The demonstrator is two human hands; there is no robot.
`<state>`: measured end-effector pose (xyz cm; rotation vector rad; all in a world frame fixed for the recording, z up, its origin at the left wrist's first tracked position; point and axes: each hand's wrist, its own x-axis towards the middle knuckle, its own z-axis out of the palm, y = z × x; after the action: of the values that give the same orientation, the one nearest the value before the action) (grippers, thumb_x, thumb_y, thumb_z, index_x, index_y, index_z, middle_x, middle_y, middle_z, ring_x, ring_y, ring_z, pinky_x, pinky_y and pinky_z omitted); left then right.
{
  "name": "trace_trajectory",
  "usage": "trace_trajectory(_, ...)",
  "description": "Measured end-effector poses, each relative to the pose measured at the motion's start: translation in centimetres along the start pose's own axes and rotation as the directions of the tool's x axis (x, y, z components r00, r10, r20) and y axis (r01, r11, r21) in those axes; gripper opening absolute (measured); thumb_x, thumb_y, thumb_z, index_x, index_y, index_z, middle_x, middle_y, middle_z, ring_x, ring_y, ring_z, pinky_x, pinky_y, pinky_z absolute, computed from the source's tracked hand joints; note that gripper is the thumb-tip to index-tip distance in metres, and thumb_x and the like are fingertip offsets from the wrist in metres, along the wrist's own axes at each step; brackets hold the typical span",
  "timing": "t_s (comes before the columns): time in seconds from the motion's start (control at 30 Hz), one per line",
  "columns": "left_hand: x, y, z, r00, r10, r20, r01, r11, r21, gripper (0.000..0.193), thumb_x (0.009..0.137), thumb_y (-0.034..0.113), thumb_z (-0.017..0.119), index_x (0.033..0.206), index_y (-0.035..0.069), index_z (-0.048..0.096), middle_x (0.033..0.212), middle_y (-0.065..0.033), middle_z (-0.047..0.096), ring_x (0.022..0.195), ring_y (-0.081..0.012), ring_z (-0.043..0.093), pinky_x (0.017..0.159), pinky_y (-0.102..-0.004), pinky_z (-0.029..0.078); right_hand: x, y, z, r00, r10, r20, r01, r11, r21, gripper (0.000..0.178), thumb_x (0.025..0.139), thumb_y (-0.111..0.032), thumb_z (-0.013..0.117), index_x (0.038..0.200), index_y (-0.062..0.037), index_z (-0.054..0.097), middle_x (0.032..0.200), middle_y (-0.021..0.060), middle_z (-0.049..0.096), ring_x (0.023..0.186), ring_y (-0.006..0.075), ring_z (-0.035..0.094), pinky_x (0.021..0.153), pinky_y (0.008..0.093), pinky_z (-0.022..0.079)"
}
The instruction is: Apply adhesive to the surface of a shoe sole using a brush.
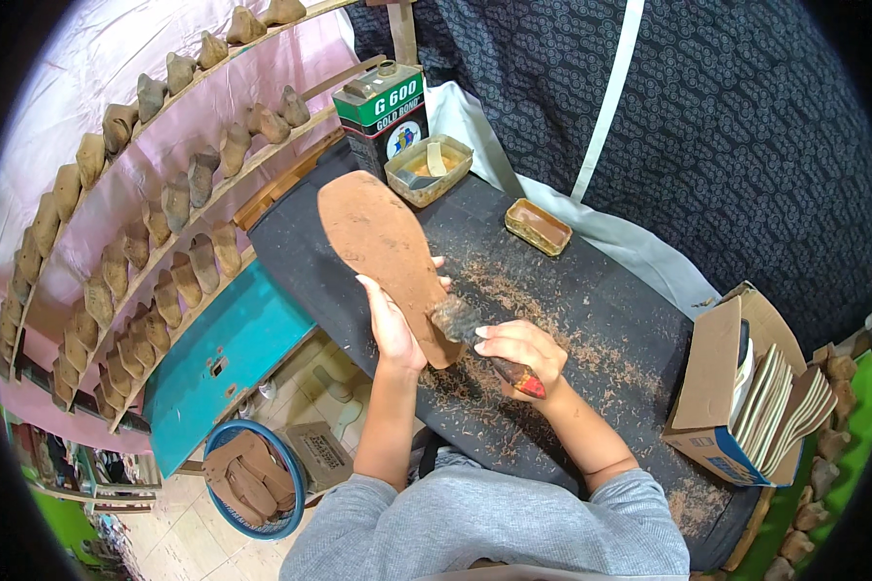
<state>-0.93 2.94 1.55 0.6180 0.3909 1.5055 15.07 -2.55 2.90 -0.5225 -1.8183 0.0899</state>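
Note:
A brown shoe sole is held up over the dark table, its wide end pointing away from me. My left hand grips it by the edge near the narrower end, thumb on the near side and fingertips showing past the far edge. My right hand is closed round the dark handle of a brush with a red end. The brush's clumpy grey head rests against the sole's narrow end. Dark specks and smudges mark the sole's upper face.
Brown shavings litter the black table top. A green-and-black can, a tub with scrapers and a small amber tray stand beyond. Right is a cardboard box of soles; left are shoe-last shelves and a blue basket.

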Motion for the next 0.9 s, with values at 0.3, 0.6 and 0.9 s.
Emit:
trace_trajectory(0.3, 0.0, 0.1, -1.1, 0.999, 0.007, 0.053, -0.002, 0.996, -0.088, 0.066, 0.093, 0.058, 0.019, 0.124, 0.005, 0.043, 0.106, -0.0167, 0.057, 0.08, -0.0253, 0.061, 0.069, -0.0356, 0.054, 0.0, -0.4, -0.3, 0.997, 0.048, -0.054, -0.045, 0.997, 0.064, 0.026, 0.063, 0.001, 0.066, 0.089, 0.0006, 0.066, 0.09, 0.0154, 0.066, 0.08, 0.0271, 0.065, 0.07, 0.0327, 0.053)
trace_trajectory(0.6, 0.1, 0.0, 0.0, 0.999, 0.043, 0.02, -0.042, 0.997, -0.067, 0.066, 0.093, 0.058, 0.017, 0.124, 0.004, 0.041, 0.106, -0.0167, 0.056, 0.079, -0.0236, 0.06, 0.068, -0.0349, 0.053, -0.7, -0.1, 0.2, 0.999, 0.045, 0.004, -0.045, 0.995, 0.085, 0.022, 0.066, -0.005, 0.066, 0.088, 0.0008, 0.065, 0.091, 0.0151, 0.066, 0.081, 0.026, 0.065, 0.071, 0.033, 0.053)
trace_trajectory(0.9, 0.0, -0.3, 0.4, 0.998, 0.046, 0.044, -0.042, 0.995, -0.093, 0.066, 0.093, 0.058, 0.017, 0.126, 0.005, 0.04, 0.108, -0.0162, 0.055, 0.08, -0.0234, 0.059, 0.07, -0.0352, 0.052, 0.5, 0.1, -0.4, 0.999, -0.002, -0.043, 0.001, 0.999, -0.039, 0.029, 0.06, 0.002, 0.066, 0.089, 0.0006, 0.065, 0.093, 0.0153, 0.065, 0.08, 0.0271, 0.065, 0.071, 0.0331, 0.053)
